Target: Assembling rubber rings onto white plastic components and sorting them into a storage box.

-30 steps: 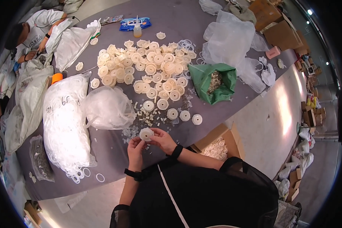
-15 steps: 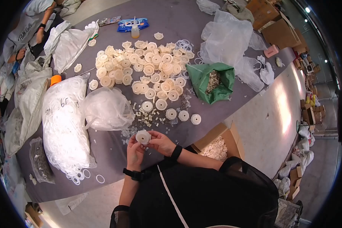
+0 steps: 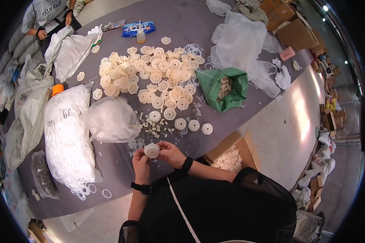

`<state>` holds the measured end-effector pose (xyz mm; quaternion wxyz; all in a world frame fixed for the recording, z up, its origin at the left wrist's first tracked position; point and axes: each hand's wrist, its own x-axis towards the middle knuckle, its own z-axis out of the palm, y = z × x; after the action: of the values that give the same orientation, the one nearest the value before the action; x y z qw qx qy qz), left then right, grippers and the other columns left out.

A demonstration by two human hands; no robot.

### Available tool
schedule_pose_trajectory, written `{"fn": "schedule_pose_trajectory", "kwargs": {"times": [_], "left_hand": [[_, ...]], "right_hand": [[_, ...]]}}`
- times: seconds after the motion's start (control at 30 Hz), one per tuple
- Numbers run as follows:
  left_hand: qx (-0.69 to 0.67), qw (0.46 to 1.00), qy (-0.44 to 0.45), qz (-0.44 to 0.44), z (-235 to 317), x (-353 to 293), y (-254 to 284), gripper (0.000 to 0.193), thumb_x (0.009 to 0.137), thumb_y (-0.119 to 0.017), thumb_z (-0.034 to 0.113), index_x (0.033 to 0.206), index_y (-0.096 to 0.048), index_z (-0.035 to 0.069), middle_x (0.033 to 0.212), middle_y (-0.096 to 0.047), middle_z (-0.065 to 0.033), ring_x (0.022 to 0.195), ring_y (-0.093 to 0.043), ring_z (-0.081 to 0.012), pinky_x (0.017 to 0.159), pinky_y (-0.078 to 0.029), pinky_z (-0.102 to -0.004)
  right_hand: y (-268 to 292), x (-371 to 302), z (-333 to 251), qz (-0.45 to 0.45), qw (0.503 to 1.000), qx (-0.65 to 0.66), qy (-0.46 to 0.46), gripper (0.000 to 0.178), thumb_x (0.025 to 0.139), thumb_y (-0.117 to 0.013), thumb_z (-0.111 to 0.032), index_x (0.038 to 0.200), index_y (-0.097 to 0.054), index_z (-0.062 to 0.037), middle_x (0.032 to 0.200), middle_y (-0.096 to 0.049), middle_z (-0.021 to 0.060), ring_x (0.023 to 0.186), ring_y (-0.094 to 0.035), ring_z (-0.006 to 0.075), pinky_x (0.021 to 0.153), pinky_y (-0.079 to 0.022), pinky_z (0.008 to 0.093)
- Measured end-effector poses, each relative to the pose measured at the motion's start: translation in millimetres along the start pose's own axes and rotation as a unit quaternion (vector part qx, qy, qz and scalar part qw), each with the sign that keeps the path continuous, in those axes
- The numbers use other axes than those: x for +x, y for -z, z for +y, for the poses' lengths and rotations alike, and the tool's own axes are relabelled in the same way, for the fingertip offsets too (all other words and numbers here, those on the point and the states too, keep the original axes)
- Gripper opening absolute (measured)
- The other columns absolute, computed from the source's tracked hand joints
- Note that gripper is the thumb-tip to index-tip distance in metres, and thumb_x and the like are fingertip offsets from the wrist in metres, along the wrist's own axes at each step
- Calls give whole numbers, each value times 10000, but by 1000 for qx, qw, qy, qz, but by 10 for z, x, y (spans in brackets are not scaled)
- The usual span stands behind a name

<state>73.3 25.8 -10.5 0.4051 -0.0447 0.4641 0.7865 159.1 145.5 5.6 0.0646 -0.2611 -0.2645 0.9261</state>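
Observation:
Between my two hands, above the near edge of the table, is a round cream plastic cap [image 3: 151,150] with a small hole in its middle. My left hand [image 3: 141,160] grips its left side, and my right hand [image 3: 170,154] pinches its right side. Beyond them lies a large pile of similar cream caps [image 3: 162,75]. A few caps sit apart in a row, such as the single cap [image 3: 180,124]. Small cream plastic pieces [image 3: 155,128] are scattered just past my hands, beside tiny clear rings [image 3: 137,146].
To the left lie a clear bag [image 3: 113,119] and a long bag of white rings [image 3: 69,135]. A green sack [image 3: 225,90] holds small pieces. A carton of caps [image 3: 228,158] stands below the table edge. Another person [image 3: 48,20] stands at the far left.
The cap has tilted slightly in my fingers, while both hands stay nearly in place. The person at the far left has shifted position.

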Motion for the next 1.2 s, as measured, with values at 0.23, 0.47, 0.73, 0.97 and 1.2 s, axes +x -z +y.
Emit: {"fn": "schedule_pose_trajectory", "kwargs": {"times": [0.23, 0.47, 0.73, 0.97, 1.2], "left_hand": [[-119, 993, 27, -10, 148, -90, -331, 196, 732, -496, -43, 919, -483, 16, 878, -554, -71, 766, -544, -136, 653, -458, -239], [30, 999, 12, -44, 77, -27, -129, 256, 712, -533, -67, 955, -497, 8, 865, -562, -62, 734, -547, -119, 636, -449, -222], [-28, 992, 57, -114, 144, -21, -33, 251, 687, -568, -61, 926, -525, 3, 778, -569, -50, 617, -537, -98, 538, -435, -199], [122, 975, 87, -165, 236, -52, -211, 281, 680, -593, -34, 940, -496, 10, 807, -558, -34, 681, -539, -97, 608, -438, -204], [113, 978, 62, -166, 291, -130, -373, 237, 721, -585, 28, 931, -475, 31, 819, -545, -18, 722, -528, -80, 644, -424, -197]], "right_hand": [[116, 34, 24, 28, 999, 25, 10, 230, 775, -493, 0, 999, -458, -37, 992, -500, 65, 908, -526, 193, 782, -462, 337], [119, 3, -78, -36, 984, 152, -90, 259, 754, -490, -21, 1009, -467, -60, 990, -511, 62, 906, -519, 178, 800, -440, 317], [31, -46, -220, -43, 989, 79, -115, 207, 823, -461, -193, 972, -500, -54, 946, -543, 45, 872, -534, 152, 758, -446, 312], [9, -22, -107, 16, 996, 23, -87, 303, 846, -450, -366, 922, -519, -81, 876, -559, 21, 799, -552, 135, 686, -451, 293], [31, -57, -149, 47, 992, 65, -100, 280, 847, -458, -348, 898, -521, -80, 843, -561, 21, 749, -557, 133, 663, -455, 284]]}}
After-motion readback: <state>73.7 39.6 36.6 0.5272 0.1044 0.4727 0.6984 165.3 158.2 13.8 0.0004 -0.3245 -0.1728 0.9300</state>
